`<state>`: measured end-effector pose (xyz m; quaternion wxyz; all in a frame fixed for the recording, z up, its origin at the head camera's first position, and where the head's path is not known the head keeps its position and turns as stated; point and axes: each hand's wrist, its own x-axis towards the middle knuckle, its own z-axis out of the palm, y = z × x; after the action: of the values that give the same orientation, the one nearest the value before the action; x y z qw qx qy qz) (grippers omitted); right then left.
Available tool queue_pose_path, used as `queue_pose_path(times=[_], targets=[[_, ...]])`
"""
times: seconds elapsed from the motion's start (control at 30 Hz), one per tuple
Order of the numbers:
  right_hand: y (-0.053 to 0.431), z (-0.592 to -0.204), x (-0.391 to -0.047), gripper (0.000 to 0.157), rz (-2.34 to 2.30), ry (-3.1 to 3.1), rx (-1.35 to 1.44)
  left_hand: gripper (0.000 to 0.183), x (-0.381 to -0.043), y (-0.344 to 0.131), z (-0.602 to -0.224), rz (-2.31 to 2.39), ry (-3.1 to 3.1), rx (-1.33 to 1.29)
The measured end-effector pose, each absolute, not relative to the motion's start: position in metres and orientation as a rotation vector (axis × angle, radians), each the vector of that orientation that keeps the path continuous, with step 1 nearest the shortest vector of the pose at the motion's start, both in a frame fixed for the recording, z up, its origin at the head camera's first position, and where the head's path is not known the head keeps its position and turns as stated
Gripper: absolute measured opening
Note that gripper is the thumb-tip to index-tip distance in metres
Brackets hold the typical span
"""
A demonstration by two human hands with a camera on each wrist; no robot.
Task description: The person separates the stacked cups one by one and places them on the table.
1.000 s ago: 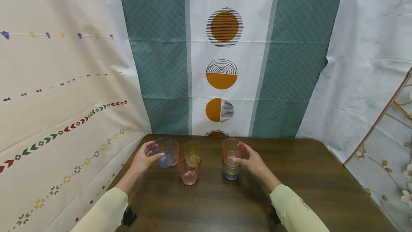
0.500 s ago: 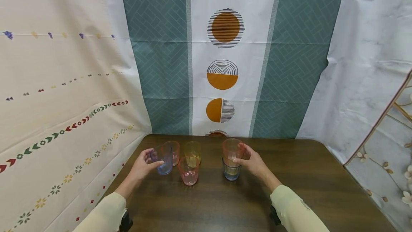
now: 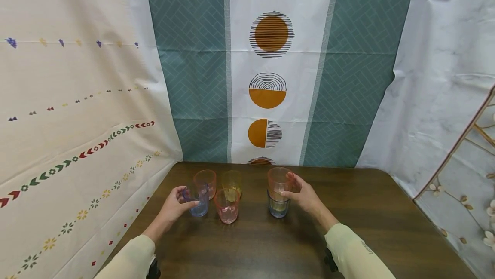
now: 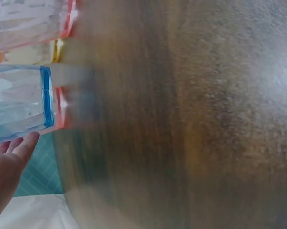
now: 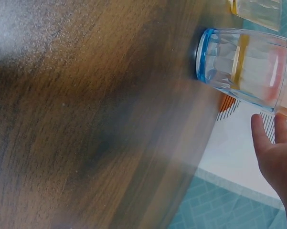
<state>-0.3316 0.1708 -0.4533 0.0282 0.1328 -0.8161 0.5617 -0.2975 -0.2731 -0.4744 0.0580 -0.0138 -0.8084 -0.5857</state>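
In the head view my left hand (image 3: 175, 207) grips a clear blue drinking glass (image 3: 198, 205) from its left side, thumb in front and fingers behind. The left wrist view shows its thick blue base (image 4: 47, 97) close over the tabletop. To the right, my right hand (image 3: 303, 193) holds a stack of nested glasses, its fingers round the pink top glass (image 3: 279, 178). The right wrist view shows the bases of the yellow glass (image 5: 239, 62) and a pink one inside the outer blue glass (image 5: 204, 55), which stands on the table.
Near the left hand stand a pink glass (image 3: 227, 213) in front, another pink glass (image 3: 206, 176) at the back and a yellow glass (image 3: 231, 177). All are on the dark wooden table (image 3: 247, 253). Patterned cloth (image 3: 197, 77) hangs at the table's back and sides.
My left hand has brought the blue glass nearer and lower, away from the back pink glass, and it has gone from tilted to upright. The right hand and its stack stay still.
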Motion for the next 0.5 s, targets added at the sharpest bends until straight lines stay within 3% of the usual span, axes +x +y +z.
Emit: queue_pose_path(times=[0.5], targets=[[0.1701,-0.4532,-0.3306,0.083,1.737,-2.521,0.411,0.083,-0.2981,-0.2655,-0.4837,-1.767,-2.457,-0.022]])
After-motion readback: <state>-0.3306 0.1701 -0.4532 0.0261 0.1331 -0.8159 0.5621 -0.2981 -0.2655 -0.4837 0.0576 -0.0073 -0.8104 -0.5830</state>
